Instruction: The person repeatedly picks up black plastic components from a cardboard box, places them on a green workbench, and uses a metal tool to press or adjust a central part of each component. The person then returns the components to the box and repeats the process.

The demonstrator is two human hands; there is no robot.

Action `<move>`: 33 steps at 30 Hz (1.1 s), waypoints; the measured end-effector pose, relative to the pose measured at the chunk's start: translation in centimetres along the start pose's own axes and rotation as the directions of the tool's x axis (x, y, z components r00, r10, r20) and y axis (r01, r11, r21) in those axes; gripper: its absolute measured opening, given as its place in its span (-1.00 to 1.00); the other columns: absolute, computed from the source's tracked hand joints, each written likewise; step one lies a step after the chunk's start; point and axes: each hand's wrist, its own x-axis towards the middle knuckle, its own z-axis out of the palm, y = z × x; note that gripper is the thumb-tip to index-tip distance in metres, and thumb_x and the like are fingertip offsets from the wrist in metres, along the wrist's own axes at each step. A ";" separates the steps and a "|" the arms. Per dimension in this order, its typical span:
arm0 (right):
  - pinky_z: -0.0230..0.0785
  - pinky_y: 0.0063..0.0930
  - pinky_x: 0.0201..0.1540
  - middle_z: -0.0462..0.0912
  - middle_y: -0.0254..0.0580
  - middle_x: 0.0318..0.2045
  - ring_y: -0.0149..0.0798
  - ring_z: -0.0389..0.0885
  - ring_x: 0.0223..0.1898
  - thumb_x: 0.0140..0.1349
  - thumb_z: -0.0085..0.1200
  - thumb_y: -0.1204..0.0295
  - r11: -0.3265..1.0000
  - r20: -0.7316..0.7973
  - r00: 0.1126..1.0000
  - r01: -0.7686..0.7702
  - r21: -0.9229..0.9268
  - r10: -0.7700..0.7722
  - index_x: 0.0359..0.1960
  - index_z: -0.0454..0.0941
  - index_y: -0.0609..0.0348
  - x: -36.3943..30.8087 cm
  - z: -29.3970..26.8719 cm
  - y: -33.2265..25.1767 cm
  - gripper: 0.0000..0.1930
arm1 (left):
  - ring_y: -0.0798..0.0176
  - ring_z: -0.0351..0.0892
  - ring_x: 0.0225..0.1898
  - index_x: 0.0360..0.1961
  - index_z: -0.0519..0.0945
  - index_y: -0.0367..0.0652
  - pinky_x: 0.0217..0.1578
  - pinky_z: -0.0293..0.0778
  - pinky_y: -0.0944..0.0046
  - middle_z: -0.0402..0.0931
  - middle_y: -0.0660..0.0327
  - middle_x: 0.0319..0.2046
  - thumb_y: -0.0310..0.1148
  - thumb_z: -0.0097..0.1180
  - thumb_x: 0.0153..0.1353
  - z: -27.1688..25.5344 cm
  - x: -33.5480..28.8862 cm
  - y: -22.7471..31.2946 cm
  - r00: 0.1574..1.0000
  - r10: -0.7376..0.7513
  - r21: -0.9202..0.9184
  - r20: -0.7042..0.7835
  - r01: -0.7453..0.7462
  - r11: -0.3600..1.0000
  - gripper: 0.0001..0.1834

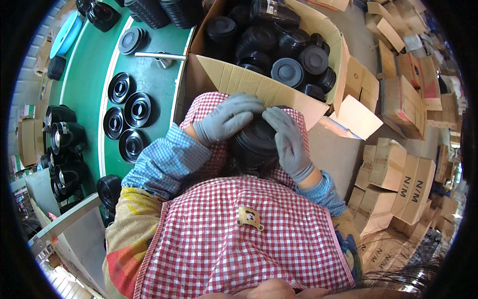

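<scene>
A stack of round black plastic lids [255, 139] rests in my lap between my knees, its flat top facing up. My left hand [230, 117], in a grey glove, curves over the far left rim of the stack, fingers pointing right. On the right side of the same stack, my right hand [290, 142], gloved too, presses its fingers and thumb along the rim. The two sets of fingertips nearly meet at the far edge. My palms and the stack's lower part are hidden.
Right ahead stands an open cardboard box [234, 74] full of black lids [287, 72]. On the green worktable [164, 94] at left lie several ringed black lids [138, 109], a metal bar [159, 56] and glossy black housings [67, 137]. Cartons [398, 179] are piled at right.
</scene>
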 end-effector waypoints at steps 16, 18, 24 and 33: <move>0.01 0.04 0.47 0.43 0.16 0.32 0.13 0.32 0.39 0.51 -0.31 -0.07 0.987 0.009 0.997 0.082 -0.138 -0.081 0.29 0.45 0.27 -0.6 -1.3 0.3 -0.34 | -0.33 0.10 0.47 0.46 0.27 -0.12 0.42 -0.15 -0.35 0.24 -0.13 0.43 0.44 -0.09 0.26 1.2 0.8 5.4 1.000 0.005 0.449 0.029 -0.018 0.893 -0.01; 0.06 0.04 0.46 0.44 0.18 0.30 0.16 0.32 0.38 0.51 -0.20 0.09 0.975 0.193 0.962 0.210 -0.078 -0.192 0.27 0.45 0.27 -0.7 -2.2 -3.9 -0.46 | -0.34 0.11 0.46 0.44 0.30 -0.16 0.42 -0.13 -0.33 0.26 -0.14 0.41 0.46 -0.09 0.26 -1.4 0.5 1.9 0.961 -0.245 0.599 -0.129 0.272 0.753 0.00; -0.06 0.07 0.50 0.40 0.21 0.34 0.19 0.25 0.43 0.53 -0.37 -0.08 0.995 0.118 0.991 0.065 -0.070 -0.057 0.36 0.40 0.24 -0.9 -2.3 -1.1 -0.32 | -0.41 0.02 0.49 0.51 0.19 -0.09 0.43 -0.25 -0.43 0.17 -0.17 0.45 0.54 -0.16 0.22 0.4 1.4 5.0 0.981 -0.185 0.520 0.061 0.127 0.844 0.08; -0.01 0.08 0.48 0.41 0.25 0.29 0.24 0.27 0.39 0.53 -0.27 0.03 0.976 0.266 0.950 0.197 -0.096 -0.165 0.31 0.40 0.35 -0.4 -3.0 -1.7 -0.39 | -0.43 -0.02 0.50 0.52 0.16 -0.14 0.43 -0.29 -0.41 0.09 -0.20 0.49 0.51 -0.21 0.25 -0.5 0.6 3.3 0.954 -0.299 0.584 0.024 0.230 0.779 0.08</move>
